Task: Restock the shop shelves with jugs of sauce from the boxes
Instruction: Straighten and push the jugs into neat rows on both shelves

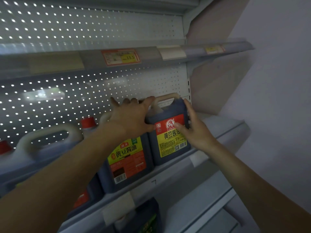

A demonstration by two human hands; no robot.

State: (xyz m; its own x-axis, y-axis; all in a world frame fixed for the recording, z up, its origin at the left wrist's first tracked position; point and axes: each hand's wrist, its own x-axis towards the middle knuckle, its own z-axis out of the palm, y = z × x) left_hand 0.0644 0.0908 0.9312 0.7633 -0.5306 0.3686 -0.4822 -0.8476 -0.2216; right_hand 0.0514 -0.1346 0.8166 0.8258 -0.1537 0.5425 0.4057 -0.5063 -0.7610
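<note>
Head view — shelf bay: middle shelf point(223, 130) of a pegboard-backed unit, its right end bare beyond the last jug
Jug in hand: dark sauce jug with red-and-yellow label point(170, 133), upright on the middle shelf near its front edge, last in the row on the right; pale handle on top
Left hand point(133, 116): fingers spread, palm over the jug's upper left shoulder, forefinger reaching to the handle base, thumb lying along the front top edge — pressing, not wrapped round it
Right hand point(195, 130): fingers straight against the jug's right side, thumb laid on the label face; steadying rather than gripping
Neighbour: jug with yellow-and-orange label point(127, 158), just beside on the left, seemingly touching, partly behind the left forearm
Further stock: blurred large jug point(45, 145) at far left, red cap point(88, 122) behind
Upper shelf: price tag point(120, 57) on the rail; no goods in view
Lower shelf: dark jug top point(143, 216), mostly hidden
Step judged: squaring and seating the end jug in line
Risk: an uneven push with flat hands could twist the jug or tip it off the front lip — nothing holds the handle; a shove leftward could knock the neighbour out of line
</note>
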